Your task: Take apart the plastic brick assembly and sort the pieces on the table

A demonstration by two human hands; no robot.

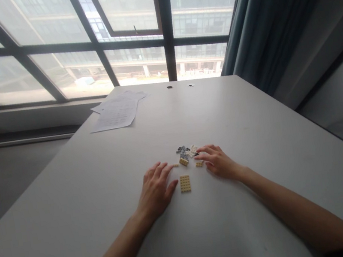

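Observation:
A tan studded plate (185, 184) lies flat on the white table, just right of my left thumb. My left hand (159, 187) rests with its fingers apart, the index fingertip close to a small tan piece (175, 165). Beyond the plate sits a tan brick (183, 161) beside a loose group of grey bricks (183, 154) and white bricks (192, 151). My right hand (217, 162) has its fingers spread at the right side of this group. Its fingertips are by a dark piece (196, 154), and another tan brick (199, 164) lies near its thumb.
Printed papers (117, 113) lie at the far left of the white table (221, 116). Two cable holes, one of them a dark hole (169, 87), are near the far edge. Windows stand behind, with a dark curtain (259, 23) at the right.

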